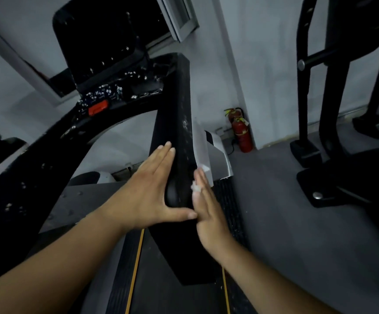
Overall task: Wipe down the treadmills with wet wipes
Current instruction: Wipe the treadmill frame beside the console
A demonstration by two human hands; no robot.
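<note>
The treadmill's black right handrail (179, 123) runs from the console down toward me, speckled with white flecks. My left hand (152, 189) lies flat against the rail's inner side, fingers straight, thumb stretched across its top. My right hand (209, 211) presses flat on the rail's outer side, fingers straight, with a small crumpled white wet wipe (196, 188) showing between the fingers and the rail. The console screen (97, 41) and a red stop button (97, 108) sit above, also dotted with white droplets.
The treadmill belt (172, 298) with yellow side lines lies below. A red fire extinguisher (243, 134) stands by the wall corner. Another black exercise machine (333, 109) occupies the right. The left handrail (14, 189) curves down at the left.
</note>
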